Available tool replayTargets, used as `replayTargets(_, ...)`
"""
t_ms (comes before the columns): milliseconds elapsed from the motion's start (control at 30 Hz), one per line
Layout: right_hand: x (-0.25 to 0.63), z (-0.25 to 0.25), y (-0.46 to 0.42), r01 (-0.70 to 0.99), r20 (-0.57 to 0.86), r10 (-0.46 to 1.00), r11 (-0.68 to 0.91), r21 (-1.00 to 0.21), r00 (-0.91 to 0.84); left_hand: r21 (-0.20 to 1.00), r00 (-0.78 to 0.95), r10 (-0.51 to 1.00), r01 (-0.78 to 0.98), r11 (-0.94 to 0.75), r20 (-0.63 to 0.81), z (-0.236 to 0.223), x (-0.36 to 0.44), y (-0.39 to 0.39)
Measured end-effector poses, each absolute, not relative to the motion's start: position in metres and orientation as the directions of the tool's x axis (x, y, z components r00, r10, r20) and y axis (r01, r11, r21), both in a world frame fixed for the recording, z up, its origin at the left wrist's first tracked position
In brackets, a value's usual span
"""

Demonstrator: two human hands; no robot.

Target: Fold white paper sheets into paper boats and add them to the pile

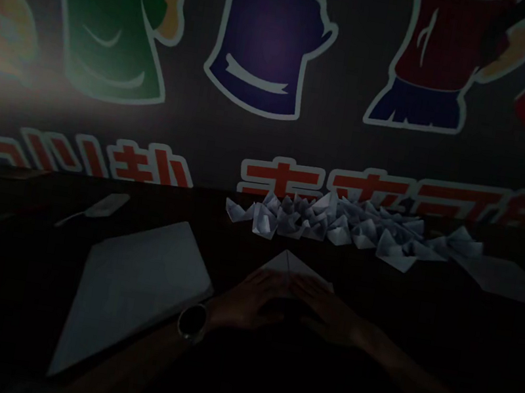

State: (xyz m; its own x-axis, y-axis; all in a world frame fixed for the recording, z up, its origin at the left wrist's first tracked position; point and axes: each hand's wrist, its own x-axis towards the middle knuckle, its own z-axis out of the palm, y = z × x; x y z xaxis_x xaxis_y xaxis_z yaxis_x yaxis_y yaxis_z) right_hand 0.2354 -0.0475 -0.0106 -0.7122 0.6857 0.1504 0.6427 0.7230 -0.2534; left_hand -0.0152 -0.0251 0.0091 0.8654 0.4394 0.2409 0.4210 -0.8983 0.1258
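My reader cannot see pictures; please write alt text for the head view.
The left hand and right hand rest on a pointed, partly folded paper sheet on a dark table in dim light. Folded paper boats crowd behind it; a paper stack lies to the left.

Head-worn view, facing forward and down, dark tabletop point(234, 248) below, wall point(359, 46) beyond

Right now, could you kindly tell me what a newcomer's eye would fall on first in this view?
Probably the big cartoon figures filling the upper part of the dim view, above the orange-red lettering. Next would come the cluster of white paper boats just in front of that lettering, right of centre. Nearer, around the middle, the left hand and right hand rest on a partly folded sheet of paper.
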Motion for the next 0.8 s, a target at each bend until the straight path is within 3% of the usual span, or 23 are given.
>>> replayTargets(333, 0.284, -0.013, -0.067, 0.732, 0.175, 0.766, 0.643, -0.225, -0.619, 0.083, 0.841, 0.486, 0.481, -0.873, 0.236, 0.017, -0.014, -0.025)
replayTargets(467, 0.287, -0.017, -0.072, 0.793, 0.247, 0.789, 0.6, -0.109, -0.563, 0.027, 0.84, 0.478, 0.489, -0.872, 0.257, 0.022, -0.006, -0.021)
replayTargets(667, 0.28, -0.014, -0.076, 0.848, 0.411, 0.746, 0.5, 0.175, -0.525, -0.1, 0.825, 0.524, 0.552, -0.828, 0.214, 0.02, 0.011, -0.008)
replayTargets(800, 0.27, 0.001, -0.068, 0.9, 0.452, 0.779, 0.4, 0.175, -0.435, -0.093, 0.816, 0.548, 0.569, -0.817, 0.182, 0.012, 0.014, 0.002)
